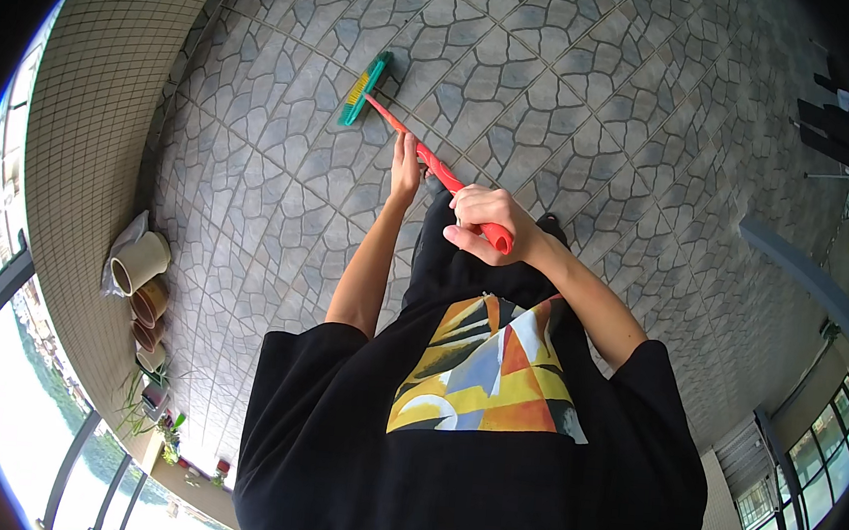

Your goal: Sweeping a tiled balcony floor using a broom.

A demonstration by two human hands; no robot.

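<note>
A push broom with a red handle slants from my body down to the floor. Its head, with green and yellow bristles, rests on the grey stone-patterned tiles, ahead and a little to the left. My right hand is closed around the handle near its top end, which sticks out below the fingers. Lower down the handle, my left hand lies along its left side with the fingers pointing forward; whether they wrap around it is partly hidden.
A tiled parapet wall curves along the left. Beside it stand several plant pots and a potted plant. At the right are a grey metal post and dark items hanging or standing near the far edge.
</note>
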